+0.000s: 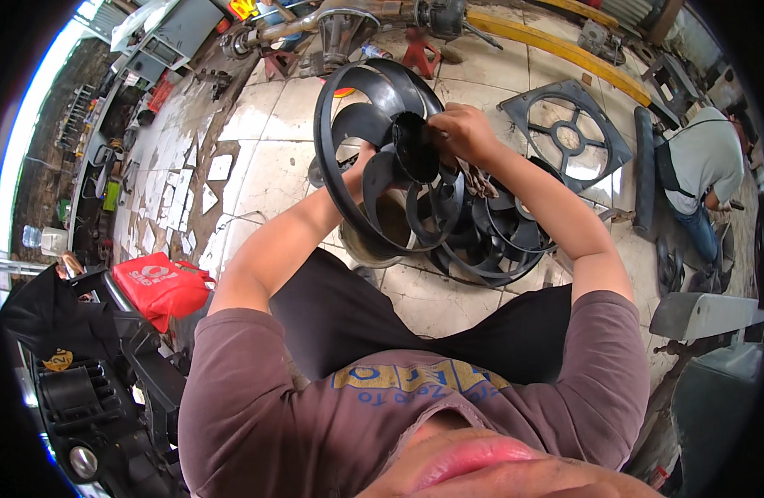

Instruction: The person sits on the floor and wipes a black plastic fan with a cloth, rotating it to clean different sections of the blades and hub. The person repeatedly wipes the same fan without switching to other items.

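A black ringed cooling fan (330, 178) is held up, tilted, between my arms. My left hand (358, 173) reaches in behind its blades and grips it there; the blades hide most of those fingers. At the rim of the dark hollow hub (415, 148), my right hand (465, 133) is closed with the fingers pinched together. Whatever lies between those fingertips is too blurred to make out. Below my right wrist, more black fans (502, 270) lie on the floor with a brownish crumpled thing (480, 181) by them. A dull round container (390, 217) stands partly behind the held fan.
A square black fan shroud (602, 137) lies to the far right, beside a dark roll (644, 170). A co-worker (705, 158) bends down at the right. Ahead, a vehicle axle (340, 37) rests near red stands (420, 56). A red bag (162, 286) sits at left.
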{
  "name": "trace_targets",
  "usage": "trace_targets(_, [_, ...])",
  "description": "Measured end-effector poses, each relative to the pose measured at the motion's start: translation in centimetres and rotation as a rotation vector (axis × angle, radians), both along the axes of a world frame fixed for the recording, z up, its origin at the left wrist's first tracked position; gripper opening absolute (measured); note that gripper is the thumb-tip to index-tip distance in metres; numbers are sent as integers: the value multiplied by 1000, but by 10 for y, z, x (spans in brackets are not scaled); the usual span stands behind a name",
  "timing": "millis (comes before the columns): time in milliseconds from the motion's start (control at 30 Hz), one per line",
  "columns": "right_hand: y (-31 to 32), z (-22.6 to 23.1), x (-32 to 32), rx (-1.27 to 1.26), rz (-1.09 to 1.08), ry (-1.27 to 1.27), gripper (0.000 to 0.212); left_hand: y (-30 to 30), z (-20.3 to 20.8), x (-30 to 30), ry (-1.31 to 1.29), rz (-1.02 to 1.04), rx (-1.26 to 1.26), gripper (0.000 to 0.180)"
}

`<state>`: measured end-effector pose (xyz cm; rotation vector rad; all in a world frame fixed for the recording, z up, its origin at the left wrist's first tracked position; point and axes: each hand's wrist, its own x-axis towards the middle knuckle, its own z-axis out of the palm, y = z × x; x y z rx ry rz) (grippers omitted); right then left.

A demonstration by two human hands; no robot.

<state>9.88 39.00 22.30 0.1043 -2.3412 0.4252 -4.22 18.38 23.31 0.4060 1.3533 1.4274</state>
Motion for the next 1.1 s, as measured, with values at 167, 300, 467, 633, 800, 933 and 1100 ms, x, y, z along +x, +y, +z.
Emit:
trace_targets(167, [-3, -1, 0, -105, -85, 0, 15, -6, -19, -15, -196, 11, -72, 83])
trace_targets(300, [-25, 1, -7, -132, -45, 44, 17, -7, -40, -24, -178, -11, -57, 88])
trace_targets(467, [-39, -1, -8, 232, -11, 76, 7, 0, -36, -10, -219, 36, -81, 82])
trace_targets(633, [-34, -5, -13, 389, 14, -140, 7, -8, -40, -27, -346, -68, -59, 58])
trace_targets(800, [-26, -10, -9, 410, 17, -236, 11, -9, -31, -8, -312, -78, -85, 57])
trace_targets(933, [-34, -9, 2, 440, 8, -276, 16, -10, -19, 3, -283, -100, -91, 56])
trace_targets(1100, [-40, -5, 1, 456, -107, -131, 19, -8, -38, -14, -170, -81, -55, 75])
